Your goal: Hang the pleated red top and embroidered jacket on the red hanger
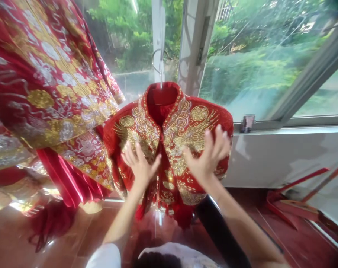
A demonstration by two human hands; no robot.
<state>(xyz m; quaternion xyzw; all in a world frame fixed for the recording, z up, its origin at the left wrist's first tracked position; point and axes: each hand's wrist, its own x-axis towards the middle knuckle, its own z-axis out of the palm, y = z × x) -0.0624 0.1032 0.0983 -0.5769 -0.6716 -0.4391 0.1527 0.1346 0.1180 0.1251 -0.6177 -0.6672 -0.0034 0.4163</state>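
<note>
A red jacket (191,123) with gold and silver embroidery hangs on a metal hanger (157,67) in front of the window. My left hand (139,165) lies open on the jacket's left front panel, fingers spread. My right hand (209,154) rests open on the right front panel near the shoulder, fingers spread upward. Neither hand grips the cloth.
A larger red and gold embroidered garment (46,93) hangs at the left, touching the jacket. The window (255,56) and its white sill (291,130) are behind. Red metal rods (302,186) lie on the glossy red floor (297,242) at right.
</note>
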